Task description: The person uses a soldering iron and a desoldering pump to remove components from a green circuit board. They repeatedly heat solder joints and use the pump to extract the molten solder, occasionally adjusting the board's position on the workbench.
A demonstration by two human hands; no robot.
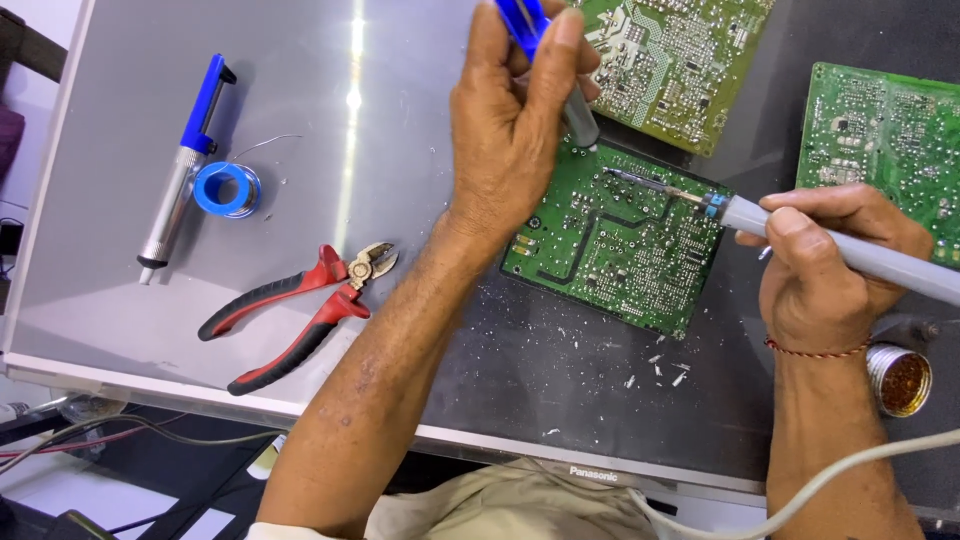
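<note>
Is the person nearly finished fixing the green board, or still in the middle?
Still in the middle, it seems. Done: many small metal bits lie below the circuit board. In hand: the right hand holds a soldering iron tip on the board, and the left hand presses a blue desoldering pump beside it. Left: two more boards lie beyond; the cutters lie unused.

Green circuit board [615,240] covered in white markings, two more green boards [680,60] behind it. Grey soldering iron [850,255], blue-and-silver desoldering pump [183,170], blue solder spool [227,189], red-and-black cutters [295,315]. Tin [898,380] looks brownish inside, hard to tell.
</note>
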